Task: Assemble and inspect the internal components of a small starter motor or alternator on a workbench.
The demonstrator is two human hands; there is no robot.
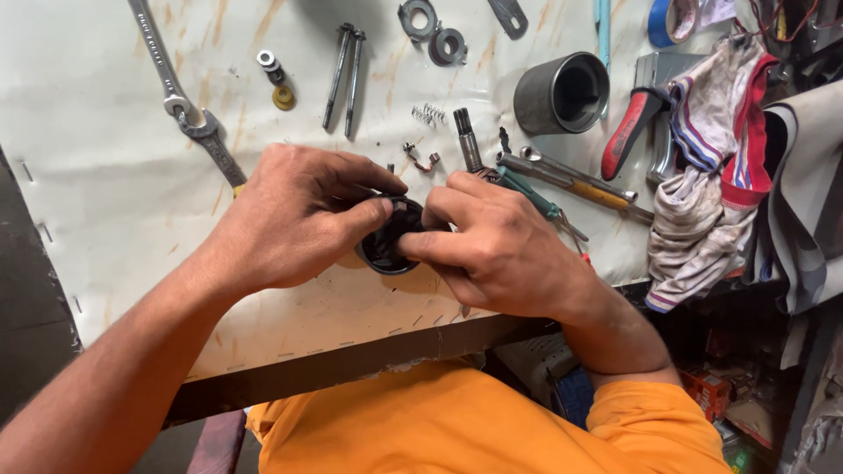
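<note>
At the upper left of the frame a long spanner [189, 110] is laid on the pale worktop [88, 193], with two small washers [274, 79] and a pair of bolts [344, 77] seen just to its right. In the middle, a small round black part [391, 244] is gripped between the left hand [294, 219] and the right hand [496, 250], both closed on it, thumbs and fingertips pressed on its rim just above the near edge of the worktop. Further right, a dark metal cup [562, 92] is laid on its side, a red-handled tool [628, 132] is set beside it, and a striped rag [711, 175] is heaped at the right edge.
</note>
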